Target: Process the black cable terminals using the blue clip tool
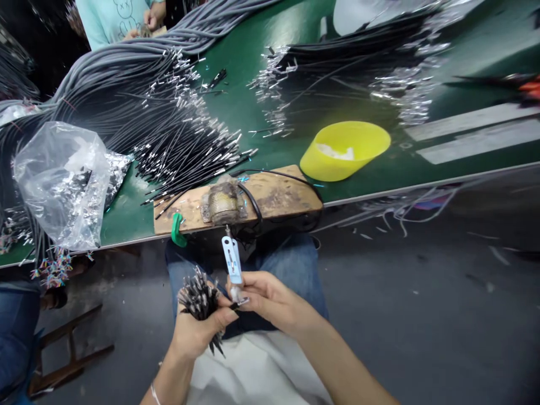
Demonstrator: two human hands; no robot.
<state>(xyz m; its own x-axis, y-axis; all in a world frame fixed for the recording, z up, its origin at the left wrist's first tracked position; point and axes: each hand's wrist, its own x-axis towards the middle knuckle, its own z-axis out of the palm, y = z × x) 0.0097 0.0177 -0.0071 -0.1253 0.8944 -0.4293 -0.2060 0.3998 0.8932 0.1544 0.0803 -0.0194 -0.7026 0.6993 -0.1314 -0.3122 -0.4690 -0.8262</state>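
Observation:
My left hand point(196, 332) is wrapped round a bundle of short black cables point(199, 297) with silvery tips. One cable sticks out between its thumb and forefinger toward the right. At that cable's silvery end point(242, 302), the thumb and fingers of my right hand point(270, 298) are pinched together. A light-blue clothespin point(232, 260) hangs just above, its lower end by my right fingers, with a whitish tuft point(235, 292) at its tip. The clothespin's top meets a thin shaft from a small, grimy motor point(223, 203). My right fingertips partly hide the contact.
A wooden board point(287, 197) carries the motor at the table edge, beside a green clamp point(179, 229). A yellow tub point(343, 152) with white bits stands right. Black cables point(181, 140), a plastic bag point(63, 180) and another cable pile point(337, 62) lie around. A co-worker point(118, 19) sits opposite.

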